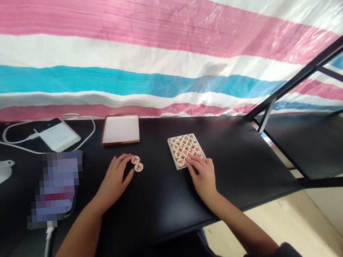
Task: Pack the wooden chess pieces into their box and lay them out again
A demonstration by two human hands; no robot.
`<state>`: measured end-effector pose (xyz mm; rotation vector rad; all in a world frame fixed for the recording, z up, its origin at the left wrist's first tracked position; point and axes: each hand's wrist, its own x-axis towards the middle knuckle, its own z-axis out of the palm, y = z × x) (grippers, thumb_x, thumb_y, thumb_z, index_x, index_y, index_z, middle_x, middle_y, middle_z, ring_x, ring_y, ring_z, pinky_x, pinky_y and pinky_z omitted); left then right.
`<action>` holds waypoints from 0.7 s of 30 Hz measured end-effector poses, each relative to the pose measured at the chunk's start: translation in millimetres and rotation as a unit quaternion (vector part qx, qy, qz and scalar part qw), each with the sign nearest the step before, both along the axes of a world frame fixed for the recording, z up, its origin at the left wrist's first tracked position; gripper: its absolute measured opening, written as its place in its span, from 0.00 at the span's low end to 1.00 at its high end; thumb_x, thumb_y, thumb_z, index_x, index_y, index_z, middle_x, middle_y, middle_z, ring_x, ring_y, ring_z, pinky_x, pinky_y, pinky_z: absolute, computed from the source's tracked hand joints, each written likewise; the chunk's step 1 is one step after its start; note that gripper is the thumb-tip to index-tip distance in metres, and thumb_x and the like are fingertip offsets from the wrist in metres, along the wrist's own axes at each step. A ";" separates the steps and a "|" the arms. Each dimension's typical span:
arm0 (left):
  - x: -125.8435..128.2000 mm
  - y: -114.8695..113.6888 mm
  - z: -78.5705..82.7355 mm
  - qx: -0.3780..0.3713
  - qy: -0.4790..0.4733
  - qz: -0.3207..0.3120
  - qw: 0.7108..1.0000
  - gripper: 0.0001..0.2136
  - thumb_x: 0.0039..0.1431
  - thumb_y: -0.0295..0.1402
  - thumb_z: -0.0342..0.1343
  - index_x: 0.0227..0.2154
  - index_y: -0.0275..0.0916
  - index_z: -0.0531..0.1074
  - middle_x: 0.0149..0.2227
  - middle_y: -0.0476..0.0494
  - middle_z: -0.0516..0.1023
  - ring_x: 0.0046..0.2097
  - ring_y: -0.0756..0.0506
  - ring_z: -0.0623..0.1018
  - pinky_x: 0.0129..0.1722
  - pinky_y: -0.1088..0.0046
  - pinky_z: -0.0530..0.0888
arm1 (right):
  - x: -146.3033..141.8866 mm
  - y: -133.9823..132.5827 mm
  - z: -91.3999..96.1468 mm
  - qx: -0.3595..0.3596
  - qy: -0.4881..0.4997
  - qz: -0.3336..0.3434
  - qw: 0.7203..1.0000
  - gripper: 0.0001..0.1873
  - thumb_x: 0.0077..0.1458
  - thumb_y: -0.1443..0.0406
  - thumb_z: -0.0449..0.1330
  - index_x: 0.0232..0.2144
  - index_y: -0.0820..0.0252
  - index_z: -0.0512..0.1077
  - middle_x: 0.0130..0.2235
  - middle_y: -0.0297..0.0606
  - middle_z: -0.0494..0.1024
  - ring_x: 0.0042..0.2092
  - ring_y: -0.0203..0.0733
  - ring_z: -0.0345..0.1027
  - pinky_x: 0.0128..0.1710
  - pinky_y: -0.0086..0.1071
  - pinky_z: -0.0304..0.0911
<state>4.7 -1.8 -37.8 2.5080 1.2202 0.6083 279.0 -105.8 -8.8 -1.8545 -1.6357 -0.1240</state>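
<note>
1. Left hand (114, 184) out on the black desk (240, 170), fingers spread, tips right beside two Chinese chess pieces (137, 163), red-marked discs touching each other.
2. Right hand (203, 175), fingers held close together, is down on the near edge of a square grid of chess pieces (186, 147). Hard to call from here whether it's pinching one.
3. Beyond them, a red-rimmed white tray (119, 129), and over to the left a white charging device (57, 134) with its cable.
</note>
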 end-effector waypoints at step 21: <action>-0.2 -3.8 5.2 -0.017 -0.007 -0.008 1.000 0.16 0.60 0.32 0.41 0.51 0.38 0.58 0.52 0.39 0.65 0.57 0.43 0.62 0.59 0.52 0.52 | -118.4 44.1 17.3 -0.203 -0.072 0.174 0.961 0.08 0.54 0.64 0.54 0.37 0.61 0.67 0.38 0.42 0.70 0.39 0.44 0.58 0.38 0.38 0.58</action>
